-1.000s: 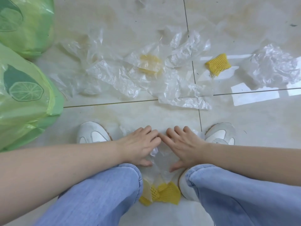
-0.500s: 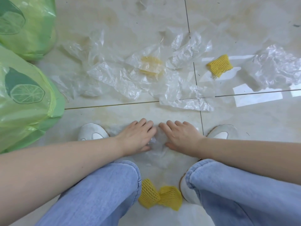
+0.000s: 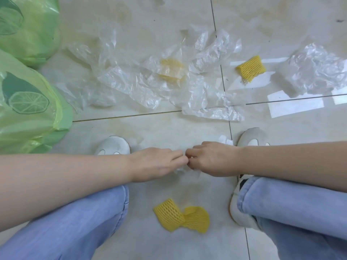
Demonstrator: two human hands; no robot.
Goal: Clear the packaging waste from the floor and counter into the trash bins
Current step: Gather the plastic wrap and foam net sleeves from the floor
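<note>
I crouch over a tiled floor strewn with clear plastic wrap. My left hand and my right hand meet fingertip to fingertip between my shoes, both closed on a crumpled clear plastic sheet that bunches under them. Two yellow foam nets lie together on the floor between my knees. Another yellow foam net rests farther off on the right, and one more yellow foam net shows through the clear wrap. A crumpled wad of clear plastic sits at the far right.
Two green trash bags with a lime print stand at the left, one trash bag close and one trash bag farther back. My white shoes, a left shoe and a right shoe, flank my hands.
My hands lay flat and spread on the plastic sheet before; now the fingers have curled in and pinched it together, and the sheet has gathered into a small bunch under them.
</note>
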